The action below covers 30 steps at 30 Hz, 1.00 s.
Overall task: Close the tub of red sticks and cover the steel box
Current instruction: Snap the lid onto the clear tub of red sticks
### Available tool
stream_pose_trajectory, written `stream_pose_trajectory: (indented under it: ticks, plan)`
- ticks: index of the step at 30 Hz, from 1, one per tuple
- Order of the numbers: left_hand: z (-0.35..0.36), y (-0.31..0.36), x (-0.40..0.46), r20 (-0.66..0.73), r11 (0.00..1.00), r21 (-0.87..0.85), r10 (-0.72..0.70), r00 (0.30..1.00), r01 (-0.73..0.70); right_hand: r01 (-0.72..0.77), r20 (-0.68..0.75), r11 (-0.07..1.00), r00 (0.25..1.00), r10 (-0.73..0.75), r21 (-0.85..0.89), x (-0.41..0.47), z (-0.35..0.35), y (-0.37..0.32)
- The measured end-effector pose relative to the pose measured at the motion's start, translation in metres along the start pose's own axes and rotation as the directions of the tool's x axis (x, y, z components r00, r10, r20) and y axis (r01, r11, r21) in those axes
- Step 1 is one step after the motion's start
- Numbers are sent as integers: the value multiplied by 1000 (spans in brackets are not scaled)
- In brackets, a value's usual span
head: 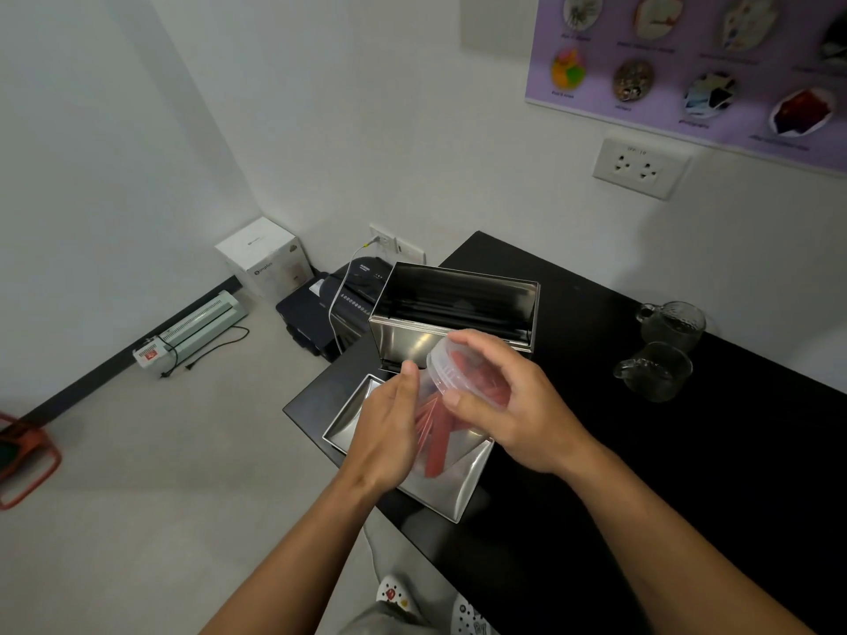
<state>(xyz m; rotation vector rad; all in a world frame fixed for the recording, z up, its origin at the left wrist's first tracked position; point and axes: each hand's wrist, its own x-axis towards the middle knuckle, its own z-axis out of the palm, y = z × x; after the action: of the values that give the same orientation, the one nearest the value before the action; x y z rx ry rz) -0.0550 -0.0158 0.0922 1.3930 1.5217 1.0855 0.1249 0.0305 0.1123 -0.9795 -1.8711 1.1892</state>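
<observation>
On the grey floor at far left sit one orange frame (27, 456), cut by the picture's edge, one white laminator (192, 330) with a black cord, one white cardboard box (266, 258) in the corner, and one dark machine (339, 300) plugged into a wall socket by a pale cable.

The black counter (641, 474) is matte and flat; its left edge runs diagonally from the far wall towards the viewer, with open floor beside it. One steel box (453, 309), rectangular and mirror-bright, stands uncovered near the counter's far left corner. Its one steel lid (440, 488), a shallow tray shape, lies just nearer, at the counter's left edge and partly hidden by the hands.

Above that lid, the left hand (389, 433) grips the side of one clear plastic tub (440, 405), tilted with its mouth towards the far side, holding flat red sticks (435, 433) whose count cannot be told. The right hand (508, 401) curls over a clear round plastic lid (447, 362) with a ribbed rim at the tub's mouth; whether it is fully seated is unclear.

Further right, two clear textured glass cups (660, 355) with handles stand touching near the wall. The counter's near right stretch is bare. On the wall hang one white double socket (637, 167) and one purple poster (696, 61).
</observation>
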Motion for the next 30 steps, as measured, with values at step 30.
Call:
stream_pose_trajectory:
  ticks: [30]
  plan:
    - [4, 1, 7, -163, 981, -180, -98, 982, 68, -148, -66, 862, 977, 205, 484, 4, 16, 7]
